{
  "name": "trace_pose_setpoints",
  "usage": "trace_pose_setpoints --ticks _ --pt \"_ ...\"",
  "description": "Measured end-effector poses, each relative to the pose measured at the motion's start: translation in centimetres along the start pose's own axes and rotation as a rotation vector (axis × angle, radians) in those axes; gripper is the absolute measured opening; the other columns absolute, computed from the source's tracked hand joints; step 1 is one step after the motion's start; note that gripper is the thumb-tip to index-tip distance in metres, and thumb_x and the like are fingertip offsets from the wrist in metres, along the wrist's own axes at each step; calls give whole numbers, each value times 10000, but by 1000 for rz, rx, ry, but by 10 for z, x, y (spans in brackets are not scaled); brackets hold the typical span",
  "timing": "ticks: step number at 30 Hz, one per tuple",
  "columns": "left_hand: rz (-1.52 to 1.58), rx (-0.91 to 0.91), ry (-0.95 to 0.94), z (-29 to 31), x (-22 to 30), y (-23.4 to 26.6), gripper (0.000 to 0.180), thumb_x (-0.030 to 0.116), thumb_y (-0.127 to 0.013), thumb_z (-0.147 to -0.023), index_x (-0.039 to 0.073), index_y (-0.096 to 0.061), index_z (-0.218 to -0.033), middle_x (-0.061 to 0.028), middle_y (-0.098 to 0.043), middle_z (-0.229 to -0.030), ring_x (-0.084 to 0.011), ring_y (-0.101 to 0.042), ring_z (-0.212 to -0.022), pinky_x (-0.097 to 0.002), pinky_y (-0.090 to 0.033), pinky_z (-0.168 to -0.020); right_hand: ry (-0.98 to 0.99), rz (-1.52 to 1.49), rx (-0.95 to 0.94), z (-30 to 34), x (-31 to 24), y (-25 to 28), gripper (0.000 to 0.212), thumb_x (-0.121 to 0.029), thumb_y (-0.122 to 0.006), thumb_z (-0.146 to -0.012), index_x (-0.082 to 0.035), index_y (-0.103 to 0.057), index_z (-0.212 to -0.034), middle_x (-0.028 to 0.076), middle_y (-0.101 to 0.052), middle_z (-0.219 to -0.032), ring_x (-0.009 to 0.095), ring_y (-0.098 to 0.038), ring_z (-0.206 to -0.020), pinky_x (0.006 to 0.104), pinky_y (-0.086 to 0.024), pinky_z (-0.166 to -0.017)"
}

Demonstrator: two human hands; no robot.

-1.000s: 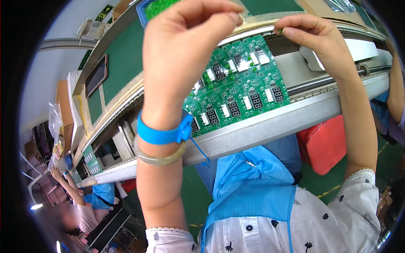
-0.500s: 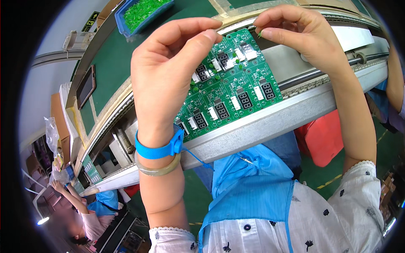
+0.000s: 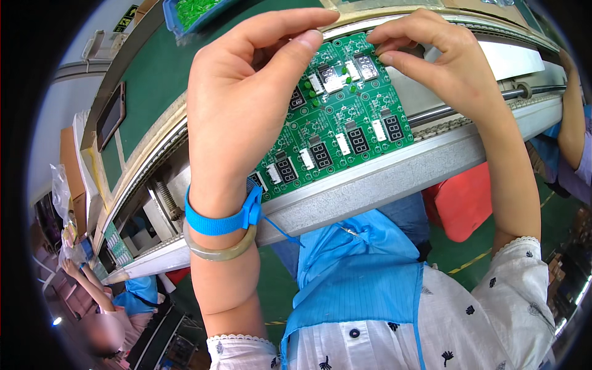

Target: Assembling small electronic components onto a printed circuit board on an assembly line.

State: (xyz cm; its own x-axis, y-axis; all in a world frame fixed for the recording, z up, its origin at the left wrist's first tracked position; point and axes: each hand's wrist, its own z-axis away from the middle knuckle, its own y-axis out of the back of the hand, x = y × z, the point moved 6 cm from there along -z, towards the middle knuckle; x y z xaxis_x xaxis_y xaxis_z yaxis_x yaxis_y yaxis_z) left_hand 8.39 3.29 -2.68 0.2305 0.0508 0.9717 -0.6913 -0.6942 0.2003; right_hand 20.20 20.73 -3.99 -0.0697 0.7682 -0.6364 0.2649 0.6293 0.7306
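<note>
Green circuit boards [image 3: 339, 120] lie along the metal rail [image 3: 357, 185]. Right hand [image 3: 441, 61] has just come to their far right corner, bringing work there; its grasp I cannot tell. Left hand's [image 3: 231, 98] fingers [image 3: 317, 16] are parted.

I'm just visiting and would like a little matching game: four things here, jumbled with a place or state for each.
1. circuit boards
2. wrist strap
3. tray
4. apron

A. worn over a white shirt
B. holding green pieces
C. fastened around the left wrist
D. fitted with black displays

Pairs: 1-D, 2-C, 3-B, 4-A
</note>
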Motion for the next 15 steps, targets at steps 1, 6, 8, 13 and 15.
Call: trace_pose_setpoints --ticks 1,6,8,13,15 --pt "-1 2 0 0 -1 2 189 68 -721 -948 31 -788 -1121 4 -729 -900 -31 -617 -795 -182 -477 -690 8 -6 4 0 -2 0 239 -64 -745 -898 -42 -753 -1136 54 -715 -1004 133 -676 -888 273 -534 -808" --pt "-7 -62 -34 -2 -5 11 266 86 -776 -928 24 -747 -1185 -44 -749 -1070 -93 -669 -997 -220 -500 -908 880 -420 424 -1 -14 7 227 -70 -755 -819 1 -737 -1035 73 -759 -891 210 -668 -794 335 -528 -777" --pt "-14 -46 24 3 3 7 250 91 -784 -921 23 -754 -1160 -42 -751 -1062 -91 -671 -985 -219 -502 -901 25 -8 45 -10 -33 8 262 -53 -745 -773 -5 -736 -1030 82 -749 -855 258 -666 -851 373 -516 -810" --pt "-1 -22 99 4 6 -1 216 89 -792 -911 21 -770 -1114 -42 -761 -1045 -91 -681 -959 -219 -511 -893 419 -201 246 -7 -34 10 248 -53 -740 -775 -28 -741 -1022 67 -748 -837 247 -664 -851 364 -513 -796" --pt "27 -11 120 4 8 -4 198 83 -787 -911 15 -776 -1097 -52 -768 -1046 -97 -691 -957 -222 -517 -898 2 26 48 -7 -30 11 248 -56 -743 -775 -34 -743 -1022 69 -747 -835 248 -664 -840 365 -514 -797"
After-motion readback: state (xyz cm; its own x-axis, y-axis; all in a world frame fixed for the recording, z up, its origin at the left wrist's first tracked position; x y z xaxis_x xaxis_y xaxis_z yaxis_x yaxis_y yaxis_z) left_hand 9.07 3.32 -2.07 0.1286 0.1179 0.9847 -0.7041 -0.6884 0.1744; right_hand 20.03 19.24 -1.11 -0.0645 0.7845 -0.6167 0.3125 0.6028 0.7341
